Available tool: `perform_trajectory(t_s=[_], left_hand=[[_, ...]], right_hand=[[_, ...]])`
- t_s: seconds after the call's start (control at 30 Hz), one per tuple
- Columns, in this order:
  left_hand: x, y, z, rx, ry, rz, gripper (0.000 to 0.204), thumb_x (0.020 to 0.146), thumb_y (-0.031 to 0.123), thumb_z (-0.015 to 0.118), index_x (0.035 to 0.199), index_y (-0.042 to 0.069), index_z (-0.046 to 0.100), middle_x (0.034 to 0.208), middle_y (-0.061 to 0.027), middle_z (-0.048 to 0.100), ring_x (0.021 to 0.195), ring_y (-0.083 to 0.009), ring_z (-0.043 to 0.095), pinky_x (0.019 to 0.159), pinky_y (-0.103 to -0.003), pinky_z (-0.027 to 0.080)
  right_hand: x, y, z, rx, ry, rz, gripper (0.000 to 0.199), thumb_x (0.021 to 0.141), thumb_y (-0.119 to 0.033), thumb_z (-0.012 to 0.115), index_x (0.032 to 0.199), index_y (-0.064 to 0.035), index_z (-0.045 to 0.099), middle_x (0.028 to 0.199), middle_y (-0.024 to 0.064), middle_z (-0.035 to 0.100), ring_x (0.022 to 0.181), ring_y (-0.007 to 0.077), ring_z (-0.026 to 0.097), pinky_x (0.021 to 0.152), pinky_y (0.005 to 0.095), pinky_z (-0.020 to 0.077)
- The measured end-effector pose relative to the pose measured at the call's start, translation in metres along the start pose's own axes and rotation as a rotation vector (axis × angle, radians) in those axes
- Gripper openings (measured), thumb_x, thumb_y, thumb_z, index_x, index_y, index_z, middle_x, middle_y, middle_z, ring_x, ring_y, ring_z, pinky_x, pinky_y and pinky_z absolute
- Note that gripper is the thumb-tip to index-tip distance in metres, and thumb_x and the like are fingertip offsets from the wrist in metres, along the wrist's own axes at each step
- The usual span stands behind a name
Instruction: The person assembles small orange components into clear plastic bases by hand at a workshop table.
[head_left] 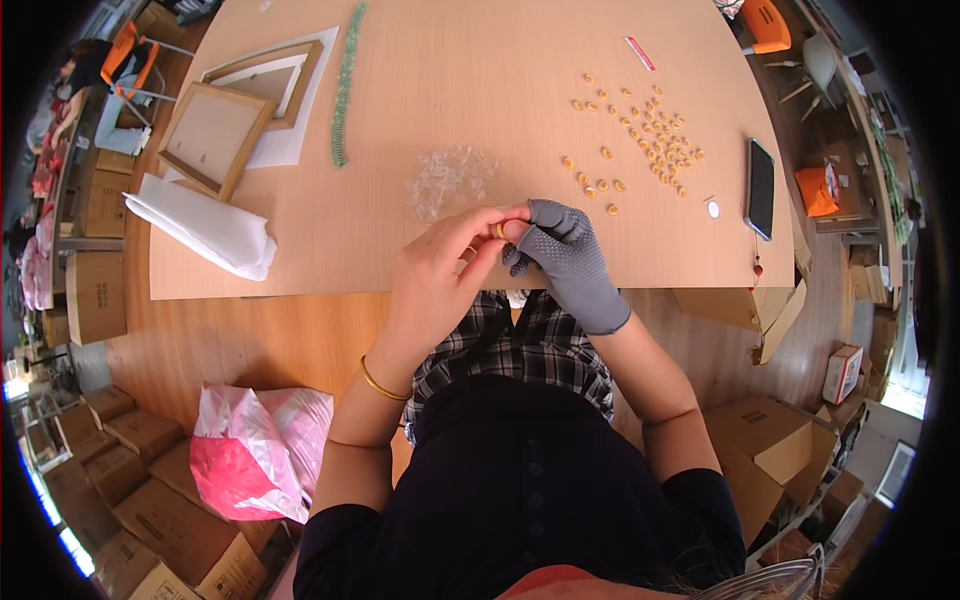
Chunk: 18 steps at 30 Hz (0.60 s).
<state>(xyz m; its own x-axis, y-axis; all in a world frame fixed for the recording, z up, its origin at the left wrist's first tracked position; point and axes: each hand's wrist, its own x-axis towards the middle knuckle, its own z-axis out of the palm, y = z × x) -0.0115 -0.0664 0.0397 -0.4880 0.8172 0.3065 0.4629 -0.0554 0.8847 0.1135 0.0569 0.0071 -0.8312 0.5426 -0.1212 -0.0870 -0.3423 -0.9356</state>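
Observation:
Over the table's near edge my two hands meet, fingertips pinched together. My left hand (445,258), bare with a gold bangle at the wrist, grips a small gold-coloured round piece (501,231) between thumb and fingers. My right hand (572,262), in a grey dotted glove with bare tips, closes on the same piece from the other side. Its lower fingers are curled and partly hidden. Just beyond lies a loose heap of clear plastic bits (450,180). Many similar gold pieces (660,142) are scattered to the right.
Picture frames (215,140) and a folded white sheet (200,225) lie at left, near a long green strip (346,90). A phone (760,190), a small white oval (713,209) and a red-and-white packet (639,54) lie right. Cardboard boxes (180,520) and a pink bag (255,450) stand below.

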Motion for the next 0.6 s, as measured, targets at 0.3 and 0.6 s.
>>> perform_trajectory(t_s=[0.3, 0.6], left_hand=[[0.002, 0.007, -0.003, -0.018, 0.084, 0.038, 0.019, 0.086, 0.0, 0.072, 0.104, 0.003, 0.068, 0.089, -0.0078, 0.068, 0.073, -0.0139, 0.066, 0.062, -0.025, 0.052], [0.053, -0.038, -0.031, 0.229, 0.212, -0.067, 0.01, 0.086, -0.003, 0.065, 0.096, 0.0, 0.065, 0.095, -0.0097, 0.066, 0.077, -0.0206, 0.066, 0.064, -0.031, 0.053]], right_hand=[[-0.003, -0.011, 0.006, 0.517, 0.007, 0.206, 0.019, 0.096, -0.014, 0.066, 0.112, -0.0056, 0.066, 0.095, 0.0061, 0.071, 0.072, 0.011, 0.067, 0.06, 0.0216, 0.0528], [0.005, -0.024, -0.007, 0.097, 0.006, 0.114, 0.014, 0.096, -0.011, 0.064, 0.108, -0.0035, 0.065, 0.092, 0.006, 0.069, 0.072, 0.0102, 0.064, 0.064, 0.0227, 0.0514]])
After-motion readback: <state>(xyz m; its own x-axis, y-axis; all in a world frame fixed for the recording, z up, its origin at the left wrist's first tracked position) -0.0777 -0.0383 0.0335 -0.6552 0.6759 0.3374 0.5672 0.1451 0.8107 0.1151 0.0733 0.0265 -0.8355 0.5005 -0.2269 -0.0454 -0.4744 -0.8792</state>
